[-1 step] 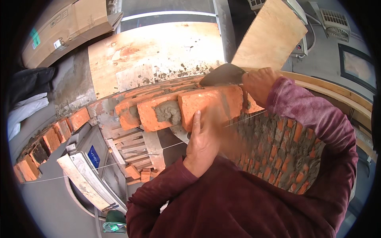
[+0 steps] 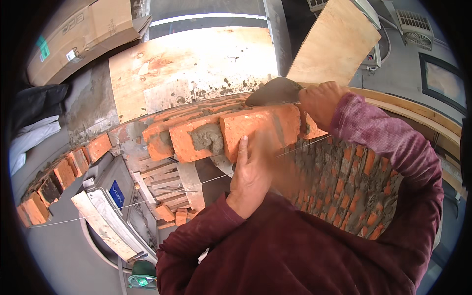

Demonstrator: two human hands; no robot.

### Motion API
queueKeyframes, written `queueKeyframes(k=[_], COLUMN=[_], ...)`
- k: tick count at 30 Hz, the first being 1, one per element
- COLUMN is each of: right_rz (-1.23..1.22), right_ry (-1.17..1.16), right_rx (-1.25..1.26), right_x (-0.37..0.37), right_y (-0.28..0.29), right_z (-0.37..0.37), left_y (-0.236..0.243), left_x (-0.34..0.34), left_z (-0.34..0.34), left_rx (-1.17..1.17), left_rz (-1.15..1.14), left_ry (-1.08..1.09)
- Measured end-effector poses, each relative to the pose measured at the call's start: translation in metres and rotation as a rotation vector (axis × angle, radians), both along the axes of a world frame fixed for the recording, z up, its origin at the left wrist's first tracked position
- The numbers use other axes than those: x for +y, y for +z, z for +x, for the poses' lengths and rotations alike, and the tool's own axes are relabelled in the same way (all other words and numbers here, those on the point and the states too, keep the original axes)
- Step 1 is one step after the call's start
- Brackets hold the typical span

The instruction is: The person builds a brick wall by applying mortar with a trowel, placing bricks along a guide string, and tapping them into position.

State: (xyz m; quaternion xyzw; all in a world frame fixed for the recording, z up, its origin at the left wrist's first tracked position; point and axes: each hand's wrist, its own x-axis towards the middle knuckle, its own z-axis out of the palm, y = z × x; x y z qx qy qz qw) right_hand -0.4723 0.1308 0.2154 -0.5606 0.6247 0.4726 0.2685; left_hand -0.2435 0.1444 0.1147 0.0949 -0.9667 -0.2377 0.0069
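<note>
My right hand (image 2: 323,105) is closed around the handle of a trowel (image 2: 275,92). The trowel's dark blade lies over the top of the brick wall, just behind the nearest bricks. With one finger stretched against the near face of an orange brick (image 2: 263,125), my left hand (image 2: 251,177) touches it from below; its other fingers are smeared. To the left of that brick, another brick (image 2: 181,145) carries a grey lump of mortar (image 2: 208,138) on its face.
A string line (image 2: 196,187) crosses in front of the wall. Beyond the wall lies a mortar-spattered plywood sheet (image 2: 196,59), with a cardboard box (image 2: 83,39) at far left. More bricks (image 2: 64,173) line the left side, near a grey machine (image 2: 115,191). Loose brick pieces (image 2: 172,214) lie below.
</note>
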Motion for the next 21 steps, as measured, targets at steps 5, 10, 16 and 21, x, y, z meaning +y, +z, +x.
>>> queueKeyframes(k=[5, 10, 16, 21], right_rz=[-0.216, -0.196, -0.296, -0.821], right_ry=[0.043, -0.291, -0.605, -0.319], right_rx=[-0.159, -0.307, -0.498, -0.343], right_x=[0.017, 0.022, 0.072, 0.183], right_y=[0.005, 0.003, 0.04, 0.074], right_z=[-0.036, -0.073, -0.127, -0.07], left_y=[0.005, 0.007, 0.014, 0.01], left_x=[-0.004, -0.002, -0.001, 0.007], left_z=[-0.001, -0.003, -0.005, -0.004], left_rx=[0.048, 0.044, 0.097, 0.122], left_rz=[0.027, 0.109, 0.125, 0.073], left_ry=[0.007, 0.045, 0.032, 0.084])
